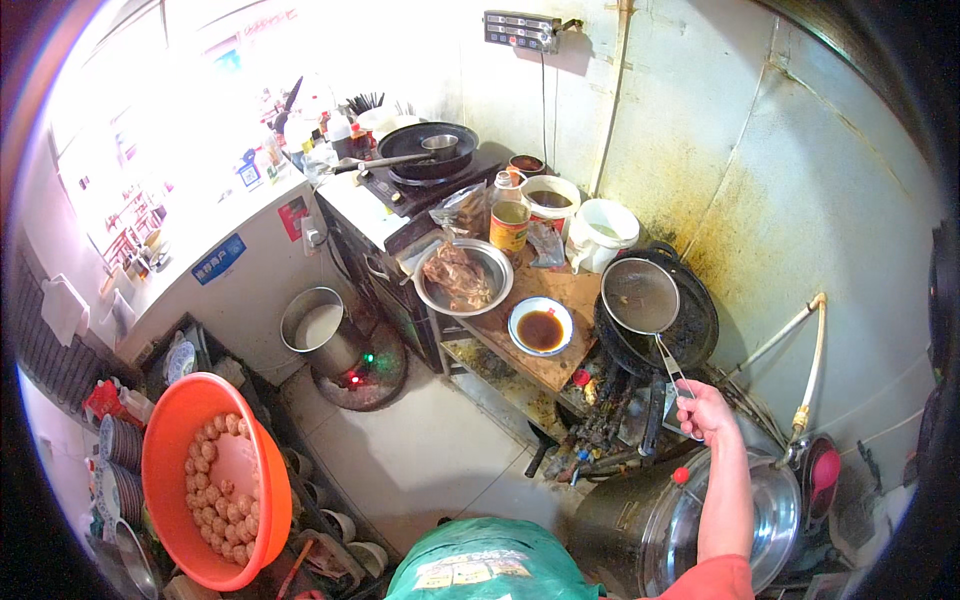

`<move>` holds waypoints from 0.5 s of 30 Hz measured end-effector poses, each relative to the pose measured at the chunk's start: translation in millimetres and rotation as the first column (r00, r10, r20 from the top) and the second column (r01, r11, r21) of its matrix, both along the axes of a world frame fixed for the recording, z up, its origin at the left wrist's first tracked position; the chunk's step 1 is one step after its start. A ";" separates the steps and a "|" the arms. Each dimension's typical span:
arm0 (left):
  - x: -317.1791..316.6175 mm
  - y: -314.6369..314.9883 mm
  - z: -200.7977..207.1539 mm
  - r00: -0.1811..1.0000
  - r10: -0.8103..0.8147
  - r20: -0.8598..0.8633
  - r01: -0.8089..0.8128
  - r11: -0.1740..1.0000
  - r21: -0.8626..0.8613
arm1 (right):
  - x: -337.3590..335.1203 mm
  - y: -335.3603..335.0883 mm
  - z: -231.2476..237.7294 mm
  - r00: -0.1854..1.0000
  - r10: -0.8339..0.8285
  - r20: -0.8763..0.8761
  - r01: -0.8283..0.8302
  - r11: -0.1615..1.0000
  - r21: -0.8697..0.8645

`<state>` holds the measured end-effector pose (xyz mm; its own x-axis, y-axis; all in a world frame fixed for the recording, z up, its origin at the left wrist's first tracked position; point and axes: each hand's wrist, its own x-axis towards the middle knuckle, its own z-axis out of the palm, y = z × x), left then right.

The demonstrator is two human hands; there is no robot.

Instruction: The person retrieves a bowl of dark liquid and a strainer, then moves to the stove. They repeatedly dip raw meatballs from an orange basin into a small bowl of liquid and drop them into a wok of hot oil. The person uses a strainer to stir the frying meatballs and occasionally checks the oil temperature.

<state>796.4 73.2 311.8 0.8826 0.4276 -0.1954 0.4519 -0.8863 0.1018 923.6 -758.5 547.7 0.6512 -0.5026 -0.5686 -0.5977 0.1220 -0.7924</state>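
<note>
Blue sign (218, 259) w/ wht txt on counter (265, 272); apron (492, 545) lettered.

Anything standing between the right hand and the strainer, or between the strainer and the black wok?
Nothing visible: the right hand holds the strainer by its handle, and nothing shows between strainer and black wok.

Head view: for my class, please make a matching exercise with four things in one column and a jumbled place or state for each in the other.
Column one
1. Strainer
2. Large orange basin
3. Small white bowl
4. Shallow metal bowl

Column two
A. Holds dark brown liquid
B. Holds a chunk of meat
C. Held by its handle in the right hand
D. Holds many pale balls

Pairs: 1-C, 2-D, 3-A, 4-B
</note>
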 end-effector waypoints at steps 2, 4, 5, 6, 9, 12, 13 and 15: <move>0.3 2.0 -2.1 1.000 0.008 -0.007 -0.008 1.000 -0.002 | -0.1 -1.0 -1.0 0.999 -0.032 0.037 0.032 0.999 0.005; 0.5 3.3 -4.8 1.000 -0.005 -0.001 0.005 1.000 0.015 | -0.1 -1.9 -1.6 0.998 -0.039 0.040 0.038 0.999 0.015; 0.7 3.4 -6.0 1.000 0.002 -0.015 -0.002 1.000 0.029 | 0.0 -2.2 -1.6 0.999 -0.030 0.028 0.029 0.999 0.019; 0.1 3.1 -6.8 1.000 0.009 -0.028 -0.008 0.999 0.042 | 0.1 -2.2 -1.4 1.000 -0.028 0.012 0.028 0.999 0.019; -5.1 1.1 -9.3 0.997 0.063 -0.033 -0.060 0.995 0.079 | -0.3 -0.2 -0.8 1.000 -0.023 -0.021 0.023 1.000 0.017; -9.8 1.3 -13.3 0.996 0.065 0.065 -0.065 0.998 0.005 | -0.9 2.2 0.4 0.996 -0.085 0.008 0.085 0.996 -0.001; -11.5 2.2 -14.5 0.992 0.061 0.108 -0.057 0.998 -0.036 | -1.8 3.2 0.5 0.998 -0.060 -0.002 0.060 0.998 -0.021; -11.0 3.6 -16.7 0.992 0.094 0.079 -0.095 0.995 0.004 | -3.7 3.8 0.9 0.999 -0.031 -0.036 0.028 0.997 -0.075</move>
